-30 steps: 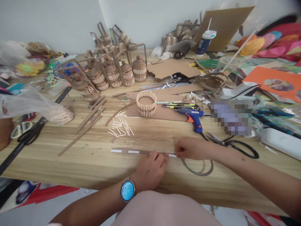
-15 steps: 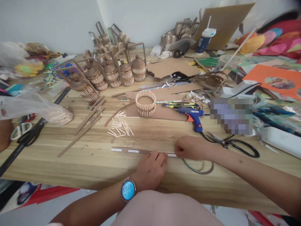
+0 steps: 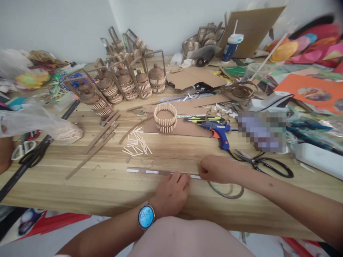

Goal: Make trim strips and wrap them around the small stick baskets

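A narrow brown strip with white pieces along it [image 3: 140, 171] lies across the front of the wooden table. My left hand [image 3: 173, 191], a watch on its wrist, rests on the middle of the strip with fingers bent and pressed together around it. To its right, my right hand [image 3: 214, 169] is closed in a fist at the strip's white-marked part, its fingertips hidden. Beyond that fist, a thin band [image 3: 227, 195] curves in a loop on the table. Loose short sticks [image 3: 138, 142] lie past the strip, near a ring of upright sticks [image 3: 165, 123].
Right of the ring lie a blue glue gun [image 3: 221, 134] and black-handled scissors [image 3: 258, 164]. Several small lidded stick baskets [image 3: 127, 85] stand at the back left. A clear bag of sticks [image 3: 66, 132] is at left, near another person's arm [image 3: 5, 153].
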{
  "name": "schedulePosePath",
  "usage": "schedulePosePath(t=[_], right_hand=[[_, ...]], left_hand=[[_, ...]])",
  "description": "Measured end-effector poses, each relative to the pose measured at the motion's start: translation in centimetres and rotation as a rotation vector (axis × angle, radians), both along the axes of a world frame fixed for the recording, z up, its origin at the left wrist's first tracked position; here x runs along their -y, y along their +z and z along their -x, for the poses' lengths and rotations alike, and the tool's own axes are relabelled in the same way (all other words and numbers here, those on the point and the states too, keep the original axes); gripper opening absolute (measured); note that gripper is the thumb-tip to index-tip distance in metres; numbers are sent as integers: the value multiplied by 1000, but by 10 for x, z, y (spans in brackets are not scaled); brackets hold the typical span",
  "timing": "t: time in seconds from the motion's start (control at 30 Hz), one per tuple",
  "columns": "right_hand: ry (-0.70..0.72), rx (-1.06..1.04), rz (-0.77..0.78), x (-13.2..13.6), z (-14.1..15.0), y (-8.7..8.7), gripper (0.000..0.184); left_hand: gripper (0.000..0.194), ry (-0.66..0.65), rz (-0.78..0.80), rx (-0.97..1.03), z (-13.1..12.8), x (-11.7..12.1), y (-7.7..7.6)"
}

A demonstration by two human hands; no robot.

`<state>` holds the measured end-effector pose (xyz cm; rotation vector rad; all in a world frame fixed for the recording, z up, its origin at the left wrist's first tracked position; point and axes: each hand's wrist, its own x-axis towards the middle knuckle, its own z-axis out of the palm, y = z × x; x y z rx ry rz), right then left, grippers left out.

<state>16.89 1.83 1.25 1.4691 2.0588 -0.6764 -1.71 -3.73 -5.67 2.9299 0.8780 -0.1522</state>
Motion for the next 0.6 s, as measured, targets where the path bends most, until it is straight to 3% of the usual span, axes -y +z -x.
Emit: schedulePosePath(t=[0.43, 0.6], right_hand=[[6, 78, -63, 7, 9, 6, 29], [-3, 102, -94, 10, 11, 4, 33]], left_hand=[[36, -17, 27, -7, -1, -1, 2], [28, -7, 33, 13, -1, -5, 10]])
